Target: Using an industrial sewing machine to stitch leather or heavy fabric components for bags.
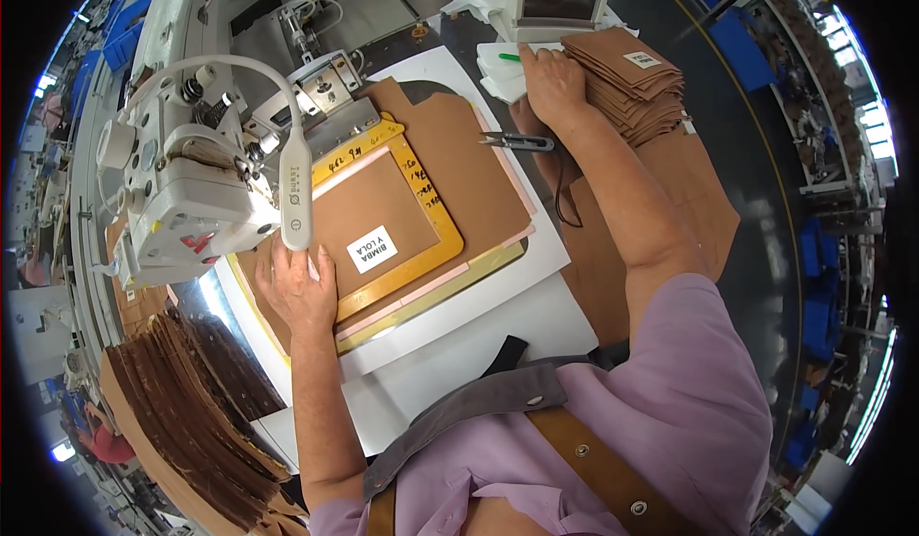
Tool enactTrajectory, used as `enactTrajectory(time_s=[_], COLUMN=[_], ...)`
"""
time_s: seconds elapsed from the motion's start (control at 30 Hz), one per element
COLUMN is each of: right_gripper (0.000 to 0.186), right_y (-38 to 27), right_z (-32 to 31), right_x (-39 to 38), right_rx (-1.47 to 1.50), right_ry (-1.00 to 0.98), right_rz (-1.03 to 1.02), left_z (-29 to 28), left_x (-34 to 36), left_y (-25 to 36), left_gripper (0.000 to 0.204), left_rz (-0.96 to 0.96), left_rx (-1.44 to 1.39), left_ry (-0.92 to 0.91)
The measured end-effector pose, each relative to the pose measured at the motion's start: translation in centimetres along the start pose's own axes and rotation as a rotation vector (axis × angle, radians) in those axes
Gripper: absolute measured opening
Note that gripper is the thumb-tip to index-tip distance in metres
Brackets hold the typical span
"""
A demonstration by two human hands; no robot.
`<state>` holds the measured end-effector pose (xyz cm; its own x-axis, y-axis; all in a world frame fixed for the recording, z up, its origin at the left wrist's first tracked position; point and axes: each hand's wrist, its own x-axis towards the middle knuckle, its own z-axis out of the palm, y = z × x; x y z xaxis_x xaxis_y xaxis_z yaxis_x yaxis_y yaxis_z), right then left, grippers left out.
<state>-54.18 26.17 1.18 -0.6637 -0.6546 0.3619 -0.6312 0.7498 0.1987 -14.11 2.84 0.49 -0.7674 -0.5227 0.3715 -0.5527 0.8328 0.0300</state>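
Observation:
My left hand [299, 292] lies flat with fingers spread on a brown sheet, leather-like [369, 215], under the white sewing machine head [196, 191]. A yellow frame [445, 225] with handwriting lies around the sheet's middle, where a white printed label [371, 249] rests. Its far edge meets a metal clamp [345, 124] of the machine. My right hand [557, 86] reaches out to the far right, its fingers extended at some white folded pieces [502, 78]. Beside its fingertips is a small green stick-like thing [509, 56]; whether they touch it is unclear. Thread snips [517, 141] lie nearer me.
A stack of brown pieces [627, 86] stands right of my right hand, on larger brown sheets [704, 191]. Dark-edged brown pieces [191, 392] are piled at the lower left. A black cord [565, 201] runs by the snips. A white board [479, 297] lies beneath the work.

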Motion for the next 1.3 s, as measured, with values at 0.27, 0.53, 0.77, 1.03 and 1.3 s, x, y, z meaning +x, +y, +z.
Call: enactTrajectory(time_s=[0.27,0.53,0.77,1.03,1.3], right_gripper=[0.056,0.071,0.074,0.081,0.084], right_y=[4.5,6.3,8.2,8.3,10.5], right_z=[-3.1,-0.6,-0.6,-0.7,4.4], right_x=[4.3,8.3,7.7,7.8,9.4], right_rx=[0.325,0.224,0.304,0.435,0.268], right_ry=[0.469,0.262,0.258,0.143,0.226], right_rz=[0.262,0.453,0.515,0.621,0.456], left_z=[-1.3,-2.2,-1.7,-2.3,-3.0], left_x=[-0.5,-1.3,-1.6,-1.2,-1.2], left_y=[-0.3,-0.7,-1.2,-0.7,-0.4], left_gripper=[0.053,0.072,0.07,0.077,0.07], left_rz=[0.013,-0.024,0.017,0.049,0.012], left_rx=[-0.103,-0.076,-0.041,0.023,-0.085], left_ry=[-0.129,-0.275,-0.243,-0.248,-0.221])
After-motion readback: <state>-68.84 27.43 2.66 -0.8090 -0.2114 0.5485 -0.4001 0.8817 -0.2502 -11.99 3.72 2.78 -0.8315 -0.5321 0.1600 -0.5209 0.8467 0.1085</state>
